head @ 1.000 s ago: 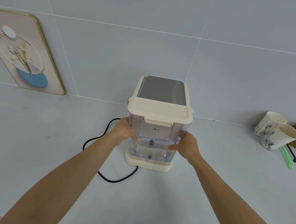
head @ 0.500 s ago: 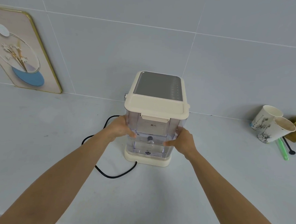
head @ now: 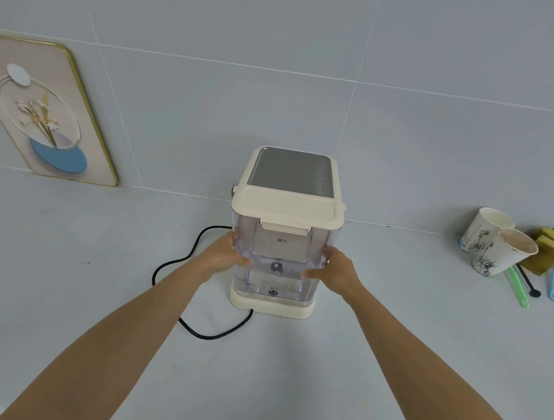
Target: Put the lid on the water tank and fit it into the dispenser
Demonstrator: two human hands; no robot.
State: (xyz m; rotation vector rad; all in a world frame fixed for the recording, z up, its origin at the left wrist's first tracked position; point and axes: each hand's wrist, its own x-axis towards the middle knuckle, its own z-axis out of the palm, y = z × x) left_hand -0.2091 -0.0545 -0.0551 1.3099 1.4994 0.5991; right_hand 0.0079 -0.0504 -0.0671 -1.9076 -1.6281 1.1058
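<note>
Left hand (head: 223, 255) wrapped on the left wall of the water tank (head: 277, 271), fingers curled close around the corner, thumb flat across the clear front face. Right hand (head: 336, 270) mirrored on the right wall, thumb pressed on the front, other fingers hidden behind the corner. Gripped from both sides, about mid-height. Cream lid (head: 287, 208) already seated on top, front latch tab down over the rim. Tank upright on the cream base of the dispenser (head: 292, 169), back against the body; cannot tell whether fully seated. Grey panel on the dispenser top, just behind the lid. Black power cord (head: 186, 263) looped on the counter (head: 74, 263), passing under the left forearm and back to the base front. Framed flower picture (head: 46, 111) leaning against the tiled wall at far left. Two paper cups (head: 498, 247) tipped at far right, touching each other, with yellow sponges (head: 551, 243) behind and green and blue utensils beside them, well apart from the dispenser.
</note>
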